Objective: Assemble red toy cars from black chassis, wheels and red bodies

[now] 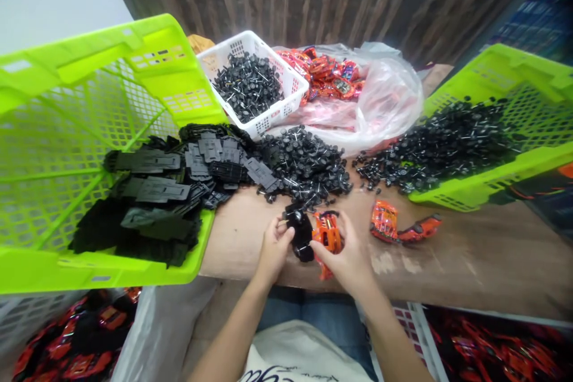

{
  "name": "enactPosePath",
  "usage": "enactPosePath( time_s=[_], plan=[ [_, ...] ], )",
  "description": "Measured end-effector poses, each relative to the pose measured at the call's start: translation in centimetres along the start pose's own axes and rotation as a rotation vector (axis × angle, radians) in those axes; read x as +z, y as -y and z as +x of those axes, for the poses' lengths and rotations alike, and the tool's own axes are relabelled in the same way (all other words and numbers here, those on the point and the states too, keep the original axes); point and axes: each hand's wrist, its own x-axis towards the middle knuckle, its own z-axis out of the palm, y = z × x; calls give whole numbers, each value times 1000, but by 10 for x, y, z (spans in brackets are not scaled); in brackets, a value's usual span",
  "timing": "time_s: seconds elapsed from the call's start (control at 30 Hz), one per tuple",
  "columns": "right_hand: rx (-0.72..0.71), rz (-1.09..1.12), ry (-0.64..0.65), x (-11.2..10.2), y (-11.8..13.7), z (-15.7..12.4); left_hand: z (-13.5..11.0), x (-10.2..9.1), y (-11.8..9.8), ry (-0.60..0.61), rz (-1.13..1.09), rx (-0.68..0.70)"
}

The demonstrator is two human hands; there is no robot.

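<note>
My left hand (274, 246) is closed on a black toy car chassis (301, 236), with wheels showing at its ends. Right beside it, my right hand (347, 250) grips an orange toy car body (327, 231), thumb on the near side. The two parts are side by side over the front of the table, and I cannot tell whether they touch. Below the body, another orange piece (324, 270) shows partly. To the right, two orange car bodies (384, 221) lie on the table. Just beyond my hands is a heap of black wheels on axles (308, 164).
A green crate (197, 250) on the left holds black chassis plates (156, 188). Behind stand a white basket (268, 122) of wheels and a plastic bag (389, 95) of orange bodies. A tipped green crate (470, 188) spills wheels at right. Containers of orange cars flank my lap.
</note>
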Motion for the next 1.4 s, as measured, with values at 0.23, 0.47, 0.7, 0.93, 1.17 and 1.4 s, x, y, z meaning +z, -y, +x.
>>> enactPosePath(
  time_s=[0.23,0.47,0.7,0.93,1.17,1.4],
  plan=[
    [-33,-171,29,14,12,-6,-12,21,20,150,-32,80],
    [10,-230,76,9,9,-10,-11,20,25,169,-14,120],
    [-38,-193,42,8,6,-8,-9,23,23,186,-21,100],
    [-118,-84,15,19,-8,-12,-9,15,25,167,-112,-24],
    [-243,-105,23,28,-12,-23,-10,22,13,150,10,171],
    [-70,565,368,-7,-14,-1,-15,13,6,289,120,137]
  ],
)
